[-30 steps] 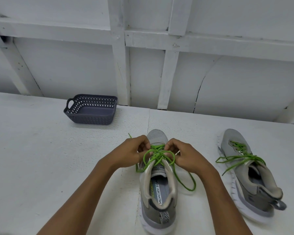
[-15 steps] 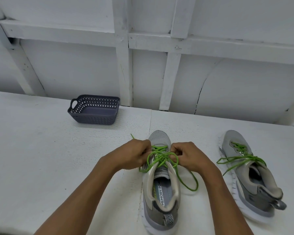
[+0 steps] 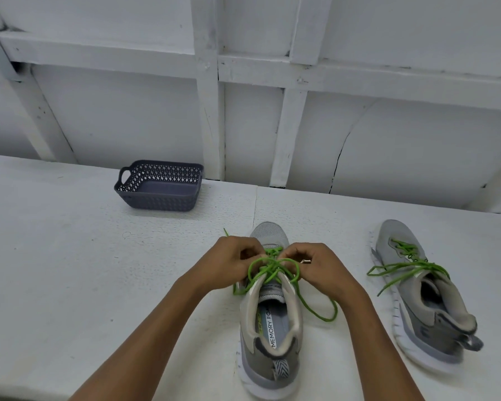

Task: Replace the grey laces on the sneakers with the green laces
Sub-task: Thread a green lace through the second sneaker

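Two grips work at the sneaker (image 3: 275, 360) on the white table (image 3: 70, 256): left grip (image 3: 229, 266) and right grip (image 3: 324, 269), nearly touching, each pinch a loop of its green lace (image 3: 274, 270). Right of the right grip lies a second sneaker (image 3: 434, 322), green-laced. Beyond the left grip sits a dark basket (image 3: 159, 189).

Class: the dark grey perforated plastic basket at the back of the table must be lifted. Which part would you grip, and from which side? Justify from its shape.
Grip the loop handle on the left end of the dark grey perforated plastic basket, coming from its left. The basket stands upright and that open loop juts outward, so fingers could likely hook through it.
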Demonstrator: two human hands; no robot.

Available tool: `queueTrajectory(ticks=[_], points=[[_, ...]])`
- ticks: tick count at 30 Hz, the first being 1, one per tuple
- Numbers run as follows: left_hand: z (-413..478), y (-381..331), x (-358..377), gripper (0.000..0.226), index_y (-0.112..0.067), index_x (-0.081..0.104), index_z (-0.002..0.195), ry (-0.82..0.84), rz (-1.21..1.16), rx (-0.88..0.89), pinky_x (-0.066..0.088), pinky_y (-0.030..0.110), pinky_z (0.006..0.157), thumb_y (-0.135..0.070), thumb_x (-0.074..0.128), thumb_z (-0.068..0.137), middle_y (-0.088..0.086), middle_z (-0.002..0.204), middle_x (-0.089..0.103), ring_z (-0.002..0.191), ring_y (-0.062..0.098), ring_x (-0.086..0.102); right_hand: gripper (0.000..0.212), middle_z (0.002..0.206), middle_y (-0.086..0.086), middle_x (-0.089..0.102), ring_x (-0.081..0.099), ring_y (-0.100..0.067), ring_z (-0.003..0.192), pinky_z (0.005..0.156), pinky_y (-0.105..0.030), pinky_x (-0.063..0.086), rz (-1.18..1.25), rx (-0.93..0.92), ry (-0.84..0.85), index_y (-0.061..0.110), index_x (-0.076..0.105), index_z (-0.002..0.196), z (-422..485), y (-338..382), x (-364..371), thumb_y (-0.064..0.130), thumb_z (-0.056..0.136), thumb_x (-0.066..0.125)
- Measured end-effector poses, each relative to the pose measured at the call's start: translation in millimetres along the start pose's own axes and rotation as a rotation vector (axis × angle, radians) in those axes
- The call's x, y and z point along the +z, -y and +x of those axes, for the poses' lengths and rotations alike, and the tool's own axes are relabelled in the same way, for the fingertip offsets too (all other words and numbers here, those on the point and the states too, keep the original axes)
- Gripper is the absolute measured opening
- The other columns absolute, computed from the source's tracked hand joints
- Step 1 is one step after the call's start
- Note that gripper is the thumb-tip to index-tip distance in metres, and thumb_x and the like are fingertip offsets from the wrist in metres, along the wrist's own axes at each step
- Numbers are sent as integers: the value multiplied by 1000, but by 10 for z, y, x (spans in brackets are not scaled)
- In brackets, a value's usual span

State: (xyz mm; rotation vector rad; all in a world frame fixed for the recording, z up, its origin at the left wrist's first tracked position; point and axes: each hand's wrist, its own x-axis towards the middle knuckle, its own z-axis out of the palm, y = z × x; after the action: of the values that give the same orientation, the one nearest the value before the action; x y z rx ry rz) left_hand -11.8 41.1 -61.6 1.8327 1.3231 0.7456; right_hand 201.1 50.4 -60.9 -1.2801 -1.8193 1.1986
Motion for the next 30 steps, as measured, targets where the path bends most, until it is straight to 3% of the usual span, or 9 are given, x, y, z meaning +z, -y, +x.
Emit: queueTrajectory(ticks=[3, 7, 10, 16, 18, 22, 25, 28, 30], points=[[-1, 14, -68, 4, -20, 74, 90, 66, -66, 7, 56, 25, 63, -20, 71, 91, -2, 80, 74, 73, 27, 70, 11, 85, -2, 74, 61, -5, 74, 67, -23, 54, 15, 3, 16, 19, 78, 88, -7, 12, -10, 9, 84, 74], [-4, 27, -59, 3, -21, 74, 88, 46, -73, 11, 58, 30, 62, -19, 72, 90, -9, 76, 71, 67, 28, 70, 14, 82, 0, 72, 57, -1, 70, 68, -23, 51, -24, -3, 3, 20, 76, 82, 9, -3, 35, 6, 84, 73], [-13, 40, -29, 8, -24, 69, 87, 38, -21, 55, 57, 30, 67, -19, 68, 93, -7, 83, 69, 75, 31, 69, 18, 86, 2, 70, 57, -7, 77, 73, -25, 49, -92, -37, 47, 24, 69, 84, 10, -30, 16, 8, 90, 67], [1, 79, -131, 11, -8, 61, 90, 218, -143, -74, 56, 53, 79, -10, 55, 100, 5, 80, 64, 69, 25, 66, 26, 72, 13, 58, 48, -5, 64, 63, -21, 42, -80, -69, 120, 24, 60, 81, 10, -7, -44, 1, 93, 59], [-2, 66, -135, 11, -12, 60, 93, 218, -72, -38, 56, 49, 81, -14, 53, 101, 5, 85, 65, 70, 18, 67, 26, 71, 14, 58, 47, -4, 64, 64, -19, 41, -69, -71, 111, 23, 60, 80, 12, -3, -49, 0, 92, 59], [-13, 82, -146, 9, -22, 65, 105, 167, 63, 114, 54, 29, 80, -23, 65, 95, -7, 99, 65, 87, 7, 61, 24, 74, 9, 60, 50, -7, 68, 64, -22, 42, -44, -69, 70, 21, 60, 81, 20, 14, -32, 3, 95, 56], [-5, 140, -131, 10, -17, 71, 101, 105, 34, 166, 47, 19, 71, -22, 69, 92, -13, 93, 62, 82, 3, 57, 25, 79, 2, 63, 54, -10, 71, 66, -29, 45, -19, -81, 67, 22, 61, 82, 8, 11, 4, 2, 97, 54], [14, 164, -104, 2, -19, 67, 92, 137, -81, 89, 48, 22, 76, -20, 66, 93, -19, 85, 60, 80, 2, 56, 24, 87, -6, 66, 57, -16, 76, 70, -35, 49, 19, -104, 41, 19, 62, 83, -5, -2, 19, 1, 97, 54], [29, 105, -112, 5, -20, 63, 85, 208, -176, -27, 48, 24, 74, -22, 60, 88, -13, 80, 62, 75, 6, 58, 21, 85, -8, 65, 55, -17, 74, 67, -32, 47, 47, -103, 23, 16, 61, 84, -5, -20, 21, 1, 97, 53]])
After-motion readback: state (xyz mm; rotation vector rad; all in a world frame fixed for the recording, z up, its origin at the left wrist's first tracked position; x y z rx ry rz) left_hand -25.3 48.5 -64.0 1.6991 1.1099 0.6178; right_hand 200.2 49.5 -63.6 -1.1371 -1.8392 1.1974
